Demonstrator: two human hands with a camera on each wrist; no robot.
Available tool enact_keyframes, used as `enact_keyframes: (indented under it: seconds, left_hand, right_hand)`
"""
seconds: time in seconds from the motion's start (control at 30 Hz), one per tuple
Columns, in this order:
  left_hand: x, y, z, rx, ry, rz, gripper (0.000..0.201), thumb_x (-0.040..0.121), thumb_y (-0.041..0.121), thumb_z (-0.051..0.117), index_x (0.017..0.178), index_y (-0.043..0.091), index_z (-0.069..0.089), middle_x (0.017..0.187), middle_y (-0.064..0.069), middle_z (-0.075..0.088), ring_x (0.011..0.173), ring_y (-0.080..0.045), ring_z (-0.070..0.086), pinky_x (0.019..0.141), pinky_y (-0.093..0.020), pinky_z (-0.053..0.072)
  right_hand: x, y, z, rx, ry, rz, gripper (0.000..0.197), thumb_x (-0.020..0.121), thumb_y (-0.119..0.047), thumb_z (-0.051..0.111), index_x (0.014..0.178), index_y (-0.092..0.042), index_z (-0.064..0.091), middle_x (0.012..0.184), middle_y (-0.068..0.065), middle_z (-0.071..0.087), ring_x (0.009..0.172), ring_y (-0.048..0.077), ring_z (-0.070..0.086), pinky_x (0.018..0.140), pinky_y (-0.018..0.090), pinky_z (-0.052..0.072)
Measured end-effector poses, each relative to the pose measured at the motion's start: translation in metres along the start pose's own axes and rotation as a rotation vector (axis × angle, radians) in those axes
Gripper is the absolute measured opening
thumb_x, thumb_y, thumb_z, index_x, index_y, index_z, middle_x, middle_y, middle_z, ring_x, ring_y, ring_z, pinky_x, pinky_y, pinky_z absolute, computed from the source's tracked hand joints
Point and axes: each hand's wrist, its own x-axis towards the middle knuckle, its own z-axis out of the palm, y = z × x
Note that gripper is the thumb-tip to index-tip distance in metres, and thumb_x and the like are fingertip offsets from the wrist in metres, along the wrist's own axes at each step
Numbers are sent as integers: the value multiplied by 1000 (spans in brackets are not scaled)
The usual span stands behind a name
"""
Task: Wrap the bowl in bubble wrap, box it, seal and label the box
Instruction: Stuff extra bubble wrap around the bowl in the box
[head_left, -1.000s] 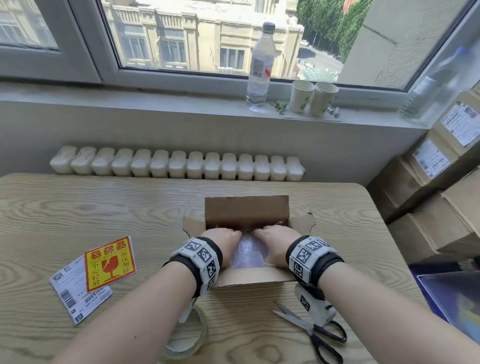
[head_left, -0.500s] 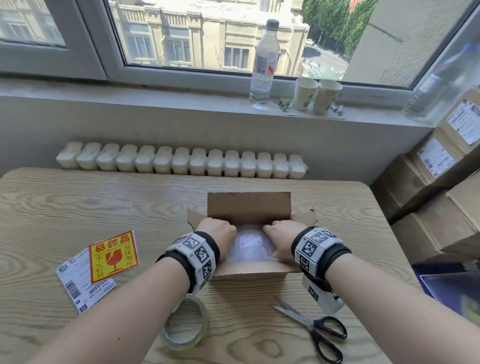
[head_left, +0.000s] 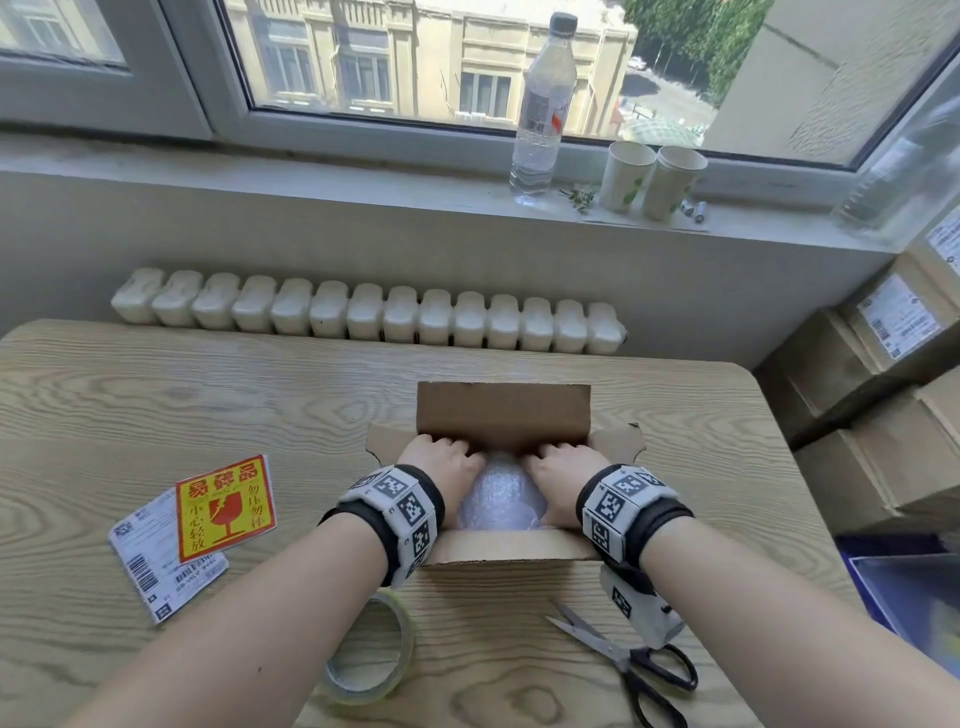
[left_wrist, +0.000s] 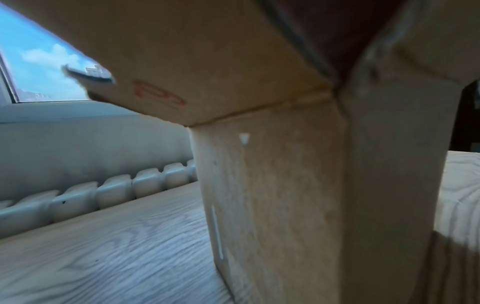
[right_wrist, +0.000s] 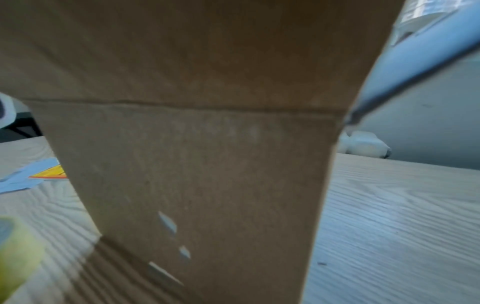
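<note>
We read red Chinese characters 小心轻放 and a broken-glass sign on the yellow square fragile sticker (head_left: 224, 508), barcodes on the white paper shipping label (head_left: 156, 561) beneath it, a red letter P on the brown cardboard box (left_wrist: 161, 96), print elsewhere too small for us to read

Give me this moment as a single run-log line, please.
stage: boxing | both hands in open box on bubble-wrapped bowl | flaps up | tape, scissors, labels untouched
</note>
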Motion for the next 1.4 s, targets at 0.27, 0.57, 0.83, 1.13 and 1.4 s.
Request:
enact_keyframes:
  seconds: [0.27, 0.57, 0.83, 1.13, 1.4]
  left_hand:
    - [-12, -1, -12, -184, 53, -35, 43, 91, 48, 48, 116, 14, 57, 118, -6, 57, 111, -25, 54, 89, -35, 41]
    - [-16, 10, -16, -217, -54, -20, 62, 67, 65, 65, 103, 15, 59, 107, -3, 60, 97, -21, 59, 80, -34, 51]
    - [-14, 28, -2, -70, 71, 32, 81, 69, 68, 65, 120, 6, 49, 121, -11, 55, 110, -26, 55, 89, -34, 44]
    - [-15, 17, 0, -107, 57, 47, 41, 85, 36, 63, 116, 11, 56, 116, -7, 61, 106, -27, 60, 84, -36, 49]
    - [-17, 4, -9, 46, -113, 145, 31, 84, 30, 64, 112, 16, 64, 113, -2, 66, 105, -22, 62, 87, -34, 49]
  right_hand:
    - [-19, 0, -12, 328, 80, 42, 53, 85, -36, 60, 133, -14, 52, 129, 5, 58, 120, 24, 53, 97, 32, 44]
    - [-29, -17, 0, 242, 21, 71, 68, 71, -60, 69, 117, -13, 52, 116, 8, 54, 109, 26, 55, 87, 34, 46]
    - [-29, -38, 11, 49, 143, 94, 80, 71, -60, 71, 124, -8, 42, 124, 12, 53, 113, 28, 53, 89, 37, 43]
    - [-37, -24, -1, 150, 74, 68, 64, 75, -51, 68, 124, -15, 48, 120, 7, 59, 111, 28, 57, 88, 35, 47]
    - [-45, -17, -6, -59, -145, 30, 38, 78, -31, 69, 112, -15, 59, 107, 4, 65, 99, 25, 63, 79, 37, 55]
